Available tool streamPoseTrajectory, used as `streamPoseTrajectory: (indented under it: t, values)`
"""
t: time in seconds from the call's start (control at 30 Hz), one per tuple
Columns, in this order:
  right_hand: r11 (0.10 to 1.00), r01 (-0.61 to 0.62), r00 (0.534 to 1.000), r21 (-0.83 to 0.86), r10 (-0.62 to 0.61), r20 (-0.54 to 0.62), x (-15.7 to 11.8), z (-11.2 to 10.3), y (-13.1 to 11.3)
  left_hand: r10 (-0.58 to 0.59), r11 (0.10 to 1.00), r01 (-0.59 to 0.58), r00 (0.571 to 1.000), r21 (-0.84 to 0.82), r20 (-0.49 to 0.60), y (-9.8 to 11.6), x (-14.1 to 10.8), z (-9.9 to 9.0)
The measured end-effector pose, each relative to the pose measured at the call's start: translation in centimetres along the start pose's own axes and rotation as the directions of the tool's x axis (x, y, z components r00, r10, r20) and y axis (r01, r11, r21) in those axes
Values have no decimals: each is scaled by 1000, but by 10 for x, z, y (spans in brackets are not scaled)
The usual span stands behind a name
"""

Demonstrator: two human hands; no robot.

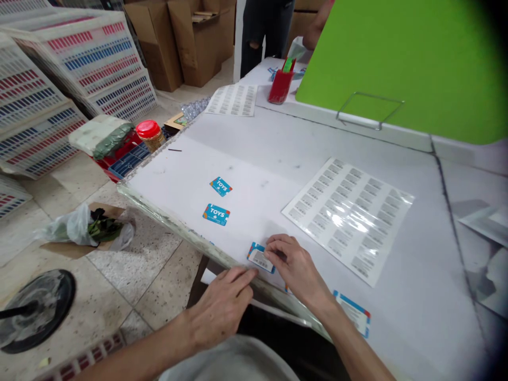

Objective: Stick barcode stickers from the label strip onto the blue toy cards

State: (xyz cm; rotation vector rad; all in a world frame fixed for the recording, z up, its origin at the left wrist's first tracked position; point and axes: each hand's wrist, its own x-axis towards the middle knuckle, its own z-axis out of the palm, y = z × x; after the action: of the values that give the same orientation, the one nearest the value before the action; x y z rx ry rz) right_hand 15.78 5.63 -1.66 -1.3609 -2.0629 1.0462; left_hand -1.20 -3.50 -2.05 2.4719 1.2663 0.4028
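My right hand lies on the white table sheet, its fingers pressing on the right end of a small teal card with a barcode label on it. My left hand rests at the near table edge, fingertips just left of that card and holding nothing. Two teal "TOYS" cards lie farther left. A glossy sheet of barcode stickers lies to the right, and another labelled teal card lies below it, beside my right forearm.
A second barcode sheet and a red cup of pens stand at the far end, by a green board and a person's legs. Stacked plastic crates, cardboard boxes and a red-lidded jar lie left, off the table.
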Motion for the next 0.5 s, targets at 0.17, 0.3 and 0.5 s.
streamPoseTrajectory:
  t: [0.17,0.3,0.5]
  values:
    - [1000,-9,1000,-6,9,2,-1,-1,0,-4,1000,4,1000,10,24,0,1,-2]
    - [1000,-5,1000,-10,5,4,-1,-2,1,-2,1000,1,999,10,47,0,1,-2]
    - [1000,4,1000,-18,-4,-3,0,-1,1,1,1000,-2,999,9,49,-1,0,0]
